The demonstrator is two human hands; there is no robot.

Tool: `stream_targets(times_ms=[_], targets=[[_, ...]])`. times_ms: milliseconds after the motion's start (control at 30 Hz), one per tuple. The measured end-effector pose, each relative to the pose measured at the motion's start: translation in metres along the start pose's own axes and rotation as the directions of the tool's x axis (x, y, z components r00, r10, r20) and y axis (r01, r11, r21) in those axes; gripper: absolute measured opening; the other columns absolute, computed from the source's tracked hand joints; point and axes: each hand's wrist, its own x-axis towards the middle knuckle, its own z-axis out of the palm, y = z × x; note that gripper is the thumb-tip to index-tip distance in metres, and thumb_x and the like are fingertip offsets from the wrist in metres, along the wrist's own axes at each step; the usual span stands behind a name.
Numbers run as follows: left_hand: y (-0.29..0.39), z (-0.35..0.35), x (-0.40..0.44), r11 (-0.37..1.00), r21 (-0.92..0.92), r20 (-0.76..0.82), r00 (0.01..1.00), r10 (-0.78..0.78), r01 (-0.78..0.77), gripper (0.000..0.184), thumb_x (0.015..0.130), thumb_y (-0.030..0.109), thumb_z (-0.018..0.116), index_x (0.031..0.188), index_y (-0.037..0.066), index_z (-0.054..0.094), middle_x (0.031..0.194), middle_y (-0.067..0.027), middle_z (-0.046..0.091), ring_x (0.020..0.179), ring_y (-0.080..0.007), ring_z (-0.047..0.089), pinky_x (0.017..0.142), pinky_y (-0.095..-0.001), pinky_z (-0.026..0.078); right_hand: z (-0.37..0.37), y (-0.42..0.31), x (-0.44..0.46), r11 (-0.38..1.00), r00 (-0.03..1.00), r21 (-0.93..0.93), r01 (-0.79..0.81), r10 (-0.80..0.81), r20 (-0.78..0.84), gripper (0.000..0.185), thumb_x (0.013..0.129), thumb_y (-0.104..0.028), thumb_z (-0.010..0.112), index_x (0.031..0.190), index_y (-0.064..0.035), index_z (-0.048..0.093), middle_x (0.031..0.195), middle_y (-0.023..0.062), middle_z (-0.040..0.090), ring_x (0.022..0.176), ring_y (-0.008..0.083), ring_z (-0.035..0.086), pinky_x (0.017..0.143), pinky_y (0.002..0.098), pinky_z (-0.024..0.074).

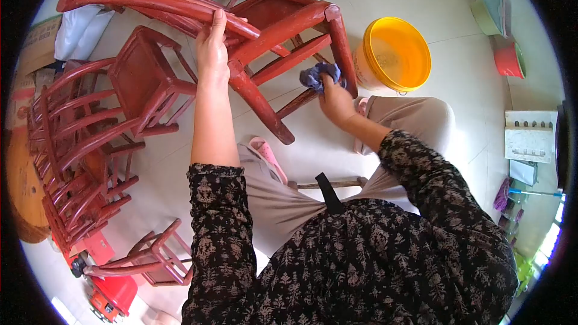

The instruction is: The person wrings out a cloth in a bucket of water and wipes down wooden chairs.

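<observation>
A red wooden chair (283,21) is tilted in front of me, its legs pointing toward me and to the right. My left hand (213,51) grips the chair near the end of its curved back post, thumb over the top. In my right hand (337,103) is a bunched blue-grey cloth (319,76), held against or close beside a lower rung of the chair; the exact contact is hidden. A yellow bucket (368,54) stands on the floor just right of the chair's leg.
Several red chairs (141,75) crowd the left side and the top. A small red chair (161,259) stands at lower left near a red container (114,292). White bags (81,33) and cardboard (39,45) lie far left. Basins (510,61) line the right wall.
</observation>
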Motion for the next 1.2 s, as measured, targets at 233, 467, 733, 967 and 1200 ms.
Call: stream_targets(times_ms=[233, 467, 733, 967, 1200], targets=[[-0.004, 0.000, 0.003, 1.000, -0.030, -0.003, 1.000, 0.004, -0.004, 0.042, 0.087, 0.040, 0.055, 0.099, 0.001, 0.053, 0.087, -0.0132, 0.064, 0.079, -0.0183, 0.062, 0.069, -0.0298, 0.046, 0.051, -0.082, -0.068, 0.773, 0.992, 0.621, -0.129, 0.095, 0.087, 0.047, 0.075, -0.010, 0.055, 0.119, -0.0083, 0.038, 0.092, 0.0264, 0.058, 0.087, 0.0403, 0.058, 0.073, 0.0428, 0.0459], [-0.002, 0.002, 0.002, 1.000, 0.030, -0.025, 1.000, -0.007, 0.008, 0.042, 0.088, 0.040, 0.054, 0.101, 0.000, 0.052, 0.087, -0.0144, 0.064, 0.078, -0.0197, 0.062, 0.071, -0.0322, 0.048, 0.069, -0.027, -0.111, 0.385, 0.643, 0.518, -0.764, 0.380, 0.665, 0.034, 0.077, -0.008, 0.054, 0.109, 0.0003, 0.044, 0.088, 0.0181, 0.057, 0.078, 0.0268, 0.059, 0.066, 0.0360, 0.0489], [0.000, 0.003, -0.004, 0.999, -0.040, 0.010, 1.000, -0.022, 0.022, 0.041, 0.088, 0.040, 0.053, 0.099, 0.001, 0.052, 0.089, -0.0139, 0.062, 0.082, -0.0208, 0.060, 0.076, -0.0344, 0.049, 0.047, -0.060, -0.078, -0.369, 0.411, 0.473, -0.800, 0.236, 0.881, 0.022, 0.077, -0.003, 0.047, 0.099, 0.0011, 0.050, 0.090, 0.0162, 0.059, 0.074, 0.0276, 0.061, 0.048, 0.0409, 0.0471], [-0.010, 0.006, -0.024, 0.995, -0.060, -0.010, 0.997, -0.079, 0.078, 0.020, 0.084, 0.021, 0.056, 0.093, 0.003, 0.055, 0.090, -0.0136, 0.062, 0.085, -0.0204, 0.059, 0.079, -0.0350, 0.046, -0.118, -0.050, -0.021, 0.312, 0.979, 0.929, -0.200, 0.096, 0.179, 0.043, 0.071, 0.002, 0.053, 0.113, -0.0093, 0.051, 0.084, -0.0007, 0.057, 0.072, 0.0121, 0.054, 0.060, 0.0239, 0.0446], [0.024, 0.033, -0.041, 0.953, -0.296, -0.304, 0.952, -0.029, -0.066, 0.027, 0.081, 0.013, 0.062, 0.102, 0.004, 0.048, 0.085, -0.0087, 0.060, 0.079, -0.0195, 0.060, 0.072, -0.0323, 0.047, -0.133, -0.012, 0.043, 0.929, 0.979, 0.332, 0.162, -0.108, -0.175, 0.040, 0.073, -0.022, 0.069, 0.105, -0.0062, 0.051, 0.099, 0.0236, 0.052, 0.095, 0.0391, 0.051, 0.083, 0.0417, 0.0415]])
